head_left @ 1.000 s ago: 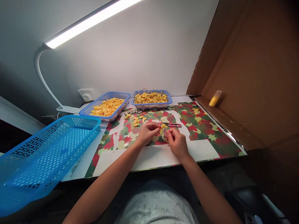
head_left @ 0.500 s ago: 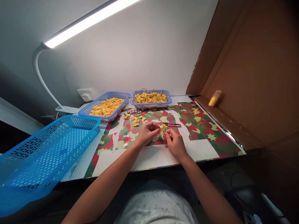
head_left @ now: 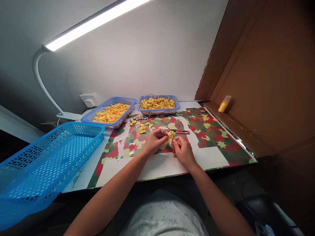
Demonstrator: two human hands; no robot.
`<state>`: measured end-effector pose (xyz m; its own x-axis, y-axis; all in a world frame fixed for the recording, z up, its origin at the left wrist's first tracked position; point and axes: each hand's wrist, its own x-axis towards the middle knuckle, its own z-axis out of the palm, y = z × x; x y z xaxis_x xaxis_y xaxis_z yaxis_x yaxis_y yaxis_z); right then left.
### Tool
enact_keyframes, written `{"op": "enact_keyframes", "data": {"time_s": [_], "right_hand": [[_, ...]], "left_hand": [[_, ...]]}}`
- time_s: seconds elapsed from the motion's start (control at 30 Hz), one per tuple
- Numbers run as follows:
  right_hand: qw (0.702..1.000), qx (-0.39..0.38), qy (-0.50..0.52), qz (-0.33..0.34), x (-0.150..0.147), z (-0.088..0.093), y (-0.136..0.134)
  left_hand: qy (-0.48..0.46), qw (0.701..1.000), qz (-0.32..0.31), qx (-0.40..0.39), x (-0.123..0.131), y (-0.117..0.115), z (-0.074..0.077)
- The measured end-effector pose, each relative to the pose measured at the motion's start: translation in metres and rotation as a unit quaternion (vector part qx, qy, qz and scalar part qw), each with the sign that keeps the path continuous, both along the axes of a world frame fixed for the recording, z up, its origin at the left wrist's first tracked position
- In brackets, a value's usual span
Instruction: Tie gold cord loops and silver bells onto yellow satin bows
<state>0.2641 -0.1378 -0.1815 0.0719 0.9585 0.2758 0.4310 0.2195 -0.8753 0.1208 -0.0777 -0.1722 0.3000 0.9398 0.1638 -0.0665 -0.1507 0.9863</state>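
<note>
Between my two hands is a yellow ribbon bow [head_left: 170,135] with a small silver bell [head_left: 173,137] against it. My left hand [head_left: 157,140] pinches the bow's left side, and a thin golden cord shows at its fingers. On the other side, my right hand [head_left: 181,147] has thumb and fingertips closed at the bell. Just beyond the hands lie small snips [head_left: 182,131] with a pink handle. Loose yellow bows [head_left: 142,128] and several silver bells [head_left: 144,118] rest farther back on the left.
A blue basket of yellow bows [head_left: 85,119] stands at the back left, beside another basket [head_left: 178,106] of bows with golden cords. An empty bright blue basket [head_left: 73,157] sits at the left edge. A yellow-filled tube [head_left: 224,104] stands right, near cardboard [head_left: 275,82]. A lamp [head_left: 98,24] hangs above.
The view has shifted very slightly. Both hands stay at the bow and bell, with only small finger movement.
</note>
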Motion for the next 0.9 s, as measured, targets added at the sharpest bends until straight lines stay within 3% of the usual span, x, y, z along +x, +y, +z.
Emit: {"op": "enact_keyframes", "data": {"time_s": [0.9], "right_hand": [[1.000, 0.001, -0.013, -0.011, -0.0015, -0.0019, 0.0007]], "left_hand": [[0.023, 1.000, -0.012, -0.011, 0.0026, -0.0073, 0.0046]]}}
